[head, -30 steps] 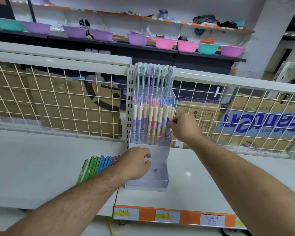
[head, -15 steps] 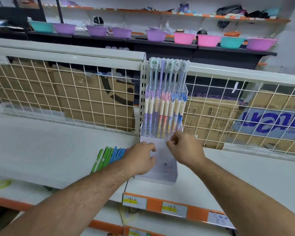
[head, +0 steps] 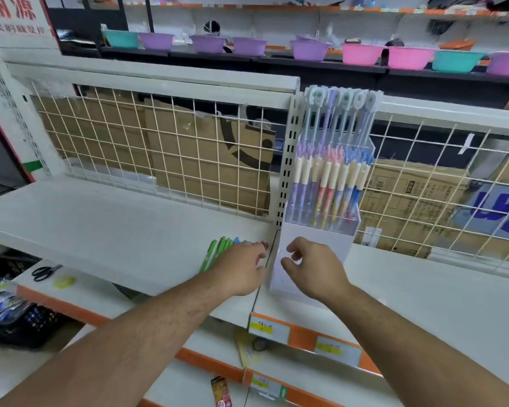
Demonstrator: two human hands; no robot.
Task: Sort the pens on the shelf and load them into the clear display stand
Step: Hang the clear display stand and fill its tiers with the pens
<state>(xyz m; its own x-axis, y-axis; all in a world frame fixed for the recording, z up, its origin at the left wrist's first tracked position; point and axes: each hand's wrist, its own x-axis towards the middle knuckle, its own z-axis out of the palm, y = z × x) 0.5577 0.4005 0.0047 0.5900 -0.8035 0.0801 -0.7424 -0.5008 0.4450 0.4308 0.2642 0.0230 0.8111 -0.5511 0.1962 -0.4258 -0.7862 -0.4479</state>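
Left grip point(head: 241, 268), spread flat, now rests on the loose pens point(head: 218, 251) at centre, off the clear stand point(head: 318, 233); right grip point(head: 315, 268), loosely curled and empty, has dropped below the racked pens point(head: 329, 183).

A: What's behind the white shelf point(head: 100, 224)?
B: A wire grid point(head: 174, 148), with cardboard boxes point(head: 188, 171) behind it.
A: And further back?
B: Dark racks point(head: 321, 69) carrying purple, pink and teal basins point(head: 309, 50) against a white wall point(head: 276, 22). Orange price strips point(head: 301, 337) edge the near fronts. A sign point(head: 12, 13) with red characters stands at the left; scissors point(head: 43, 272) lie on a lower tier.
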